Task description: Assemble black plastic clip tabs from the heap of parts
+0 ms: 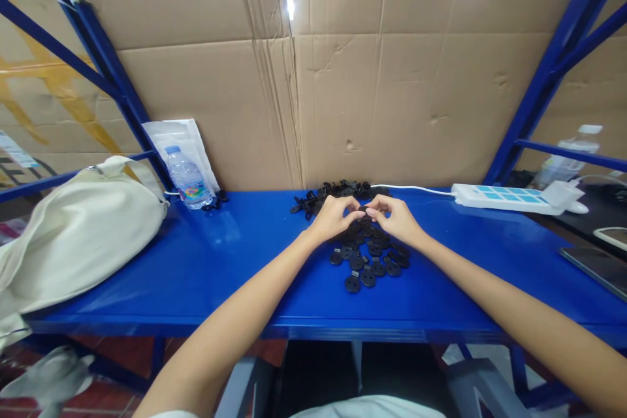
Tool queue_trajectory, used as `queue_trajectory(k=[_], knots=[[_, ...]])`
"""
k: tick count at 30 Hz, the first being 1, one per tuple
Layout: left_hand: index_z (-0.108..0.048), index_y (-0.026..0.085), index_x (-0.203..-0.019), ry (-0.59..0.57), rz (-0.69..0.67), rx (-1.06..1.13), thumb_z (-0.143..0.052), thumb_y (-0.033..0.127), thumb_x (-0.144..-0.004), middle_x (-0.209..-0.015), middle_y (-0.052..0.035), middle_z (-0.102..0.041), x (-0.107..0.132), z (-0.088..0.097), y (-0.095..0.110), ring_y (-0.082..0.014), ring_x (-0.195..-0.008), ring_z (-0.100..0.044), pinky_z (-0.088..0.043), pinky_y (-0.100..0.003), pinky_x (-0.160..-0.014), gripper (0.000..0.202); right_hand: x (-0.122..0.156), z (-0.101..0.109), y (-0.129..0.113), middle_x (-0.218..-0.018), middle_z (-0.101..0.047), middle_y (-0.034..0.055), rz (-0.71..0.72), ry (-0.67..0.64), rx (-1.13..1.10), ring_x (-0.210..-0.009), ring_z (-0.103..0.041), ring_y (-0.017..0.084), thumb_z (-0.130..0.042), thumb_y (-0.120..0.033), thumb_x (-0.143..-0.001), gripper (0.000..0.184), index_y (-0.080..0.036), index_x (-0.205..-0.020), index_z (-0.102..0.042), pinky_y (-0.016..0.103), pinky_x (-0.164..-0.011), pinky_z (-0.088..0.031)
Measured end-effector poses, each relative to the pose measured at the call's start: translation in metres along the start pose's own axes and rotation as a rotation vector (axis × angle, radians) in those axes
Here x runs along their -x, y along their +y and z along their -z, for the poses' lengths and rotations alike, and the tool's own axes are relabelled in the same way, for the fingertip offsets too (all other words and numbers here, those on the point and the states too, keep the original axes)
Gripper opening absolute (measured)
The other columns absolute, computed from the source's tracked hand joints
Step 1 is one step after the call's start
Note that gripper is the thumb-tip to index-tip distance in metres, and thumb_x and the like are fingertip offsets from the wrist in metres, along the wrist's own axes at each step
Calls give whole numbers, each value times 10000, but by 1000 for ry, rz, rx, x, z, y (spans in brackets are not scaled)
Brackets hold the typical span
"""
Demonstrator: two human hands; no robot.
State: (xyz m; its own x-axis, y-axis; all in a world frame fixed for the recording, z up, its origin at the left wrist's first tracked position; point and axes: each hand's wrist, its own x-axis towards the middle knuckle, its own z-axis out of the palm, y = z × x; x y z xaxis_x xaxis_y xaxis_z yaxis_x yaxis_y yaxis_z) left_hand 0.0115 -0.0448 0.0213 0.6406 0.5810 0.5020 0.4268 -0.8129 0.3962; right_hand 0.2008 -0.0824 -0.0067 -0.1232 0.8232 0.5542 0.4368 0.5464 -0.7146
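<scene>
My left hand [336,215] and right hand [394,217] meet at the middle of the blue worktop [235,261], fingertips almost touching. Both sets of fingers are curled in tight, nearly closed, and pinch one small black piece [363,209] between them. It is held just above the worktop, over the far edge of the loose black discs [368,264]. The piece is small and partly hidden by my fingertips, so I cannot make out its shape.

I judge that I hold it with both hands because it is too small for one hand to steady and work at once. My thumbs and forefingers do the gripping, and the other fingers are tucked in behind. The discs lie spread flat just near of my hands, probably so that each is easy to pick singly. A denser heap [337,191] of the same black parts sits farther back, against the cardboard wall [392,78].

Both forearms reach forward from the near edge and angle inward, making a narrow V. My wrists hang low over the worktop, close to the discs, with the backs of my hands up.

Off to the far right lie a white power strip [504,198] and its cable [411,189], well apart from my hands. On the far left a water bottle [187,177] stands before a plastic packet [181,137], and a pale cloth bag [73,228] slumps on the left end.
</scene>
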Motion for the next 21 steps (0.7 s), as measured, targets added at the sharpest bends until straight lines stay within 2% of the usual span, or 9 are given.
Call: queue_trajectory(k=[2,6,8,10,12,14,17,19,21], knots=[[-633,166,-935,47,19,162,-626,276,-854,-894,-24,-721,-1,-2,0,-143,-829,-666,-461,-245,-763,137,1,-2,1,-753,-694,57,-36,16,-62,-643,-643,178,-589,-381,-815,219,-174,-874,-628,319,-643,-520],[-644,147,-779,129,54,131,-617,207,-844,-768,-19,-715,-1,-2,4,-136,-729,-657,-454,-225,-680,92,4,-9,-2,-768,-696,46,-58,-19,-177,-672,-673,185,-630,-410,-788,259,-187,-911,-581,324,-672,-537],[-640,150,-808,74,32,127,-619,217,-848,-778,-16,-718,-1,0,7,-134,-741,-664,-457,-222,-699,80,4,-7,-4,-711,-673,21,-39,-61,-155,-637,-657,174,-620,-393,-795,218,-194,-863,-561,305,-644,-525],[-629,163,-867,-60,-21,95,-614,239,-860,-810,-10,-722,-2,5,9,-134,-779,-673,-458,-227,-748,78,1,2,-3,-686,-656,14,1,-105,-37,-604,-624,162,-585,-358,-814,166,-192,-815,-572,285,-609,-496],[-631,181,-912,-150,-62,-70,-613,228,-860,-840,-6,-721,-2,11,8,-144,-832,-671,-437,-248,-811,73,-3,18,2,-714,-670,27,44,-123,144,-626,-609,166,-532,-300,-834,145,-185,-841,-621,286,-625,-473],[-633,192,-949,-151,-72,-202,-593,252,-873,-908,-13,-719,-2,19,3,-160,-885,-664,-417,-272,-848,105,-7,40,12,-807,-704,50,43,-98,277,-715,-630,185,-486,-258,-848,201,-186,-898,-668,306,-698,-472],[-638,185,-930,-126,-49,-246,-512,271,-911,-890,-25,-712,-2,30,-11,-153,-827,-658,-428,-258,-785,153,-7,73,30,-792,-714,67,-118,-162,285,-687,-632,184,-554,-306,-818,212,-165,-925,-672,296,-666,-472],[-644,182,-922,-102,-23,-257,-507,257,-902,-872,-27,-712,-1,37,-20,-155,-801,-657,-433,-252,-752,157,-3,87,38,-695,-698,63,-294,-287,175,-629,-628,175,-635,-386,-767,264,-150,-885,-648,266,-582,-464],[-652,182,-915,-88,17,-281,-508,259,-893,-836,-26,-709,0,42,-28,-156,-760,-653,-435,-251,-715,165,0,92,41,-688,-701,69,-391,-448,85,-594,-617,161,-702,-449,-702,316,-152,-797,-645,241,-518,-446]])
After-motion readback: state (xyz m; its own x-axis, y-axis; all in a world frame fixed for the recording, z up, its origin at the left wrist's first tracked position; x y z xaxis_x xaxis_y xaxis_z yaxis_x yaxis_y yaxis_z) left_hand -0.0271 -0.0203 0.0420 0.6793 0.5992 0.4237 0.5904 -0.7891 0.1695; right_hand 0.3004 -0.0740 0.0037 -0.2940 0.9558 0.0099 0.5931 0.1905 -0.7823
